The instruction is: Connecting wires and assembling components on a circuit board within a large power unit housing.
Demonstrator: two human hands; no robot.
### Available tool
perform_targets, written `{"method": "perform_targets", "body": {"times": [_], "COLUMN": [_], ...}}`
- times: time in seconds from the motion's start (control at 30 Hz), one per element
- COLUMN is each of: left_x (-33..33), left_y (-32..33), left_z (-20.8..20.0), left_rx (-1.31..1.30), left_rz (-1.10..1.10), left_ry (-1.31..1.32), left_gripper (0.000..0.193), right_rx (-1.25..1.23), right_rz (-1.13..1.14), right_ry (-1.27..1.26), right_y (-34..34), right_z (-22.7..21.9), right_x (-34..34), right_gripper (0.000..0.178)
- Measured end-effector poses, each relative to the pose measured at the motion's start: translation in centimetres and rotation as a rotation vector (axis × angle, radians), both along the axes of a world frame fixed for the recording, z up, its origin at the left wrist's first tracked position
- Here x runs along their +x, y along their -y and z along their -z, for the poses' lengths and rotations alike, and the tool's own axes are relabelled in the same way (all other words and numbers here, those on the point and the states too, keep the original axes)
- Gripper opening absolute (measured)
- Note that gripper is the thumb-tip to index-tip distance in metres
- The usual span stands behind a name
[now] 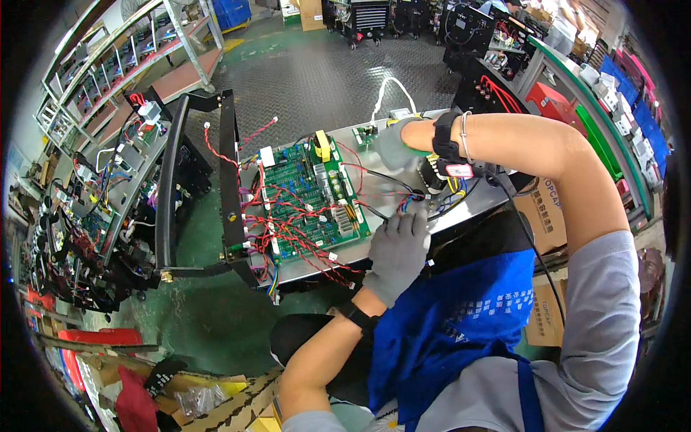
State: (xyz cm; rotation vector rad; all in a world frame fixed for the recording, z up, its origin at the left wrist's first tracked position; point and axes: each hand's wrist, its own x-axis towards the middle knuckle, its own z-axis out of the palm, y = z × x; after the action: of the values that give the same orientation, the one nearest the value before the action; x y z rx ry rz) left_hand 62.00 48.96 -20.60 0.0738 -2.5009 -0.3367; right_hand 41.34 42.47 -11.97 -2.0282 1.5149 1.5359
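A metal chassis plate (pixel 291 271) lies before me with a green circuit board (pixel 299 198) on its left part. Many thin red wires with white plugs spread over the board. My left hand (pixel 399 252), in a grey glove, rests at the plate's near edge, fingers closed at a bundle of black and coloured wires (pixel 412 204). My right hand (pixel 397 146), also gloved, reaches over the far side, beside a small green board (pixel 365 134); its fingers are blurred and partly hidden. Below its wrist lies a dark object with a pink-edged label (pixel 458 171), a black cord (pixel 529 241) running from its side.
A black frame with a bar handle (pixel 169 194) stands at the chassis's left end. Further left is a bench (pixel 133 201) with similar units. Cardboard boxes (pixel 541 216) stand at right, by a green-edged rack (pixel 576 75). An open carton (pixel 237 410) is at lower left.
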Motion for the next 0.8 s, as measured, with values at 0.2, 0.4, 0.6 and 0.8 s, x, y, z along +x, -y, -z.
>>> {"method": "perform_targets", "body": {"times": [0.2, 0.4, 0.6, 0.8], "left_x": [-2.4, -4.2, -3.5, -3.8], "left_y": [1.4, 1.0, 1.5, 1.4], "left_z": [-2.1, -0.9, 1.5, 0.0], "left_rx": [-0.02, 0.032, 0.073, 0.013], "left_rz": [-0.217, -0.214, -0.275, -0.23], "left_ry": [0.342, 0.353, 0.249, 0.264], "left_gripper": [0.06, 0.074, 0.089, 0.091], "right_rx": [0.159, 0.04, -0.435, -0.507], "right_rz": [0.08, -0.363, 0.231, 0.431], "right_ry": [0.337, 0.339, 0.391, 0.531], "right_y": [-1.3, -0.5, 1.7, -0.4], "right_z": [-0.2, -0.1, 7.0, -0.3], "right_x": [0.4, -1.5, -2.8, 2.8], "right_gripper": [0.022, 0.027, 0.026, 0.037]}}
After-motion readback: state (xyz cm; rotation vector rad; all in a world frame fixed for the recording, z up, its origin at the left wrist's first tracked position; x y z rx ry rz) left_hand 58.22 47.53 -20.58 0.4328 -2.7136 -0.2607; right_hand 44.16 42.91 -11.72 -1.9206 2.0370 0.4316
